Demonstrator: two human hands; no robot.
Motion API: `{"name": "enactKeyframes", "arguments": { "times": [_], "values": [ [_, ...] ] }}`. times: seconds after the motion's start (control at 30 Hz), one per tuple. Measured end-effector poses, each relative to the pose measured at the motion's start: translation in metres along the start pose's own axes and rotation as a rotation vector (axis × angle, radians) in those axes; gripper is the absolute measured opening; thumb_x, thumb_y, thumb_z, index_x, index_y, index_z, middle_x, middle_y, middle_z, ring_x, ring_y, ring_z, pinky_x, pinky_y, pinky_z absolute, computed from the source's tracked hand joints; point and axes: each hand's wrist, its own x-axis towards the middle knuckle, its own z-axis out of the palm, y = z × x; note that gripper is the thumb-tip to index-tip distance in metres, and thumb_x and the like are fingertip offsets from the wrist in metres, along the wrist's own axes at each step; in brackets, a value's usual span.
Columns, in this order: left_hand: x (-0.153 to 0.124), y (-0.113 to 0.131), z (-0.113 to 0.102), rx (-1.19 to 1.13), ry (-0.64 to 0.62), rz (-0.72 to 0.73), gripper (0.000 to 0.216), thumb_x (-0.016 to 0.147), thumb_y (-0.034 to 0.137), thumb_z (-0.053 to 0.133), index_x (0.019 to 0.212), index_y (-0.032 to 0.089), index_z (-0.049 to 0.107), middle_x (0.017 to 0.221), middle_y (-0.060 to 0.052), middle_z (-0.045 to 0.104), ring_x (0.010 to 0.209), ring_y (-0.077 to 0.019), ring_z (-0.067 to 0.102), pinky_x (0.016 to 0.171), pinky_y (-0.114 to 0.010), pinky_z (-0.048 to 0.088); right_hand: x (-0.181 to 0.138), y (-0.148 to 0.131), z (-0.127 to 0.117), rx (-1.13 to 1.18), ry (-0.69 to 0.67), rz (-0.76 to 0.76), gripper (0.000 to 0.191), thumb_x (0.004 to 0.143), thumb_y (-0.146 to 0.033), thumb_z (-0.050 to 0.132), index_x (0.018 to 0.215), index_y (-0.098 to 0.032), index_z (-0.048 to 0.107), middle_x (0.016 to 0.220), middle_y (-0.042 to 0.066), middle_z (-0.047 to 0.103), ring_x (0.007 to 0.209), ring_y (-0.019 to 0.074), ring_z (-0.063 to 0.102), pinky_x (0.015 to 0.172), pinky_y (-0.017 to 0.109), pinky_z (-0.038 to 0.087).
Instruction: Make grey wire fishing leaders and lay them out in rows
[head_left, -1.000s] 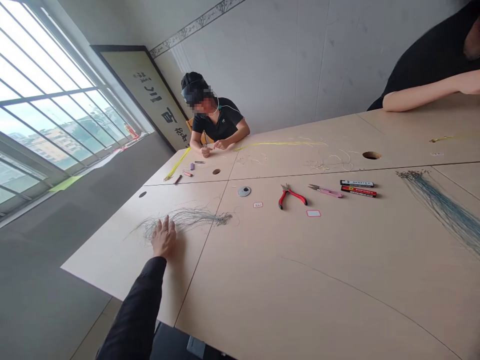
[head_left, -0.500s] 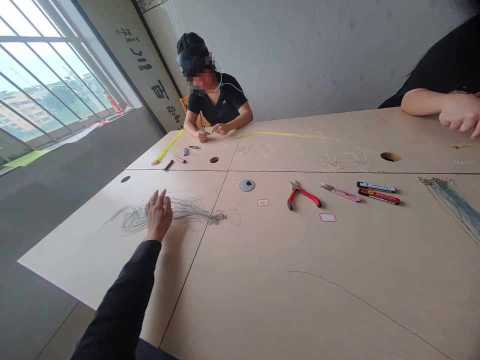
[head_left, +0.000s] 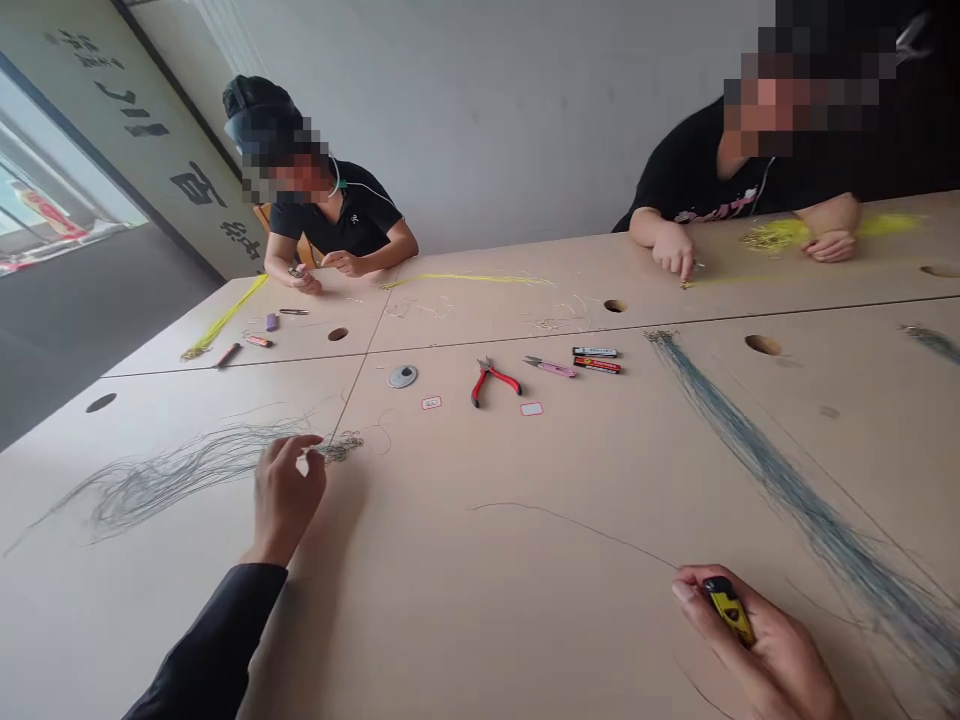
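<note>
My left hand (head_left: pixel 285 492) rests on the table, fingers pinching at the end of a tangled bundle of thin grey wires (head_left: pixel 165 472) near its metal clasps (head_left: pixel 341 446). My right hand (head_left: pixel 757 645) lies at the lower right, closed around a small yellow and black lighter (head_left: pixel 730 608). One single thin wire (head_left: pixel 570 522) runs across the table between my hands. A long bundle of blue-grey wires (head_left: pixel 780 480) stretches diagonally on the right, past my right hand.
Red-handled pliers (head_left: pixel 491 381), pink snips (head_left: pixel 551 367), two lighters (head_left: pixel 596 358), a grey disc (head_left: pixel 403 376) and small labels (head_left: pixel 531 409) lie mid-table. Two people in black shirts (head_left: pixel 352 215) (head_left: pixel 697 170) work on yellow wires (head_left: pixel 465 279) at the far side. Cable holes (head_left: pixel 763 345) dot the table.
The view has swung right, bringing my right hand with the lighter and a second person into view. My left hand has shifted from the middle of the grey wires to their clasp end.
</note>
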Motion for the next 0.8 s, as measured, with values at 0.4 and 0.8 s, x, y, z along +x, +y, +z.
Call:
{"name": "enactKeyframes", "arguments": {
  "times": [0.4,0.8],
  "values": [
    [-0.164,0.287,-0.006,-1.378,-1.149,-0.118,0.047,0.089,0.045,0.058,0.132,0.028,0.052,0.104,-0.008,0.071,0.098,-0.0241,0.065,0.089,-0.039,0.049,0.003,-0.061,-0.016,0.212,-0.150,-0.118,0.032,0.088,-0.048,0.059,0.092,-0.018,0.069,0.073,0.003,0.060,0.064,0.0139,0.052,0.058,0.022,0.043],
    [-0.108,0.180,-0.072,-1.078,-0.660,-0.369,0.033,0.081,0.045,0.068,0.105,0.023,0.067,0.109,-0.007,0.067,0.106,-0.0234,0.058,0.092,-0.033,0.046,0.034,-0.080,-0.006,0.575,-0.237,-0.023,0.031,0.085,-0.046,0.064,0.083,-0.016,0.065,0.059,-0.004,0.036,0.052,0.0074,0.029,0.045,0.020,0.026]
  ]
}}
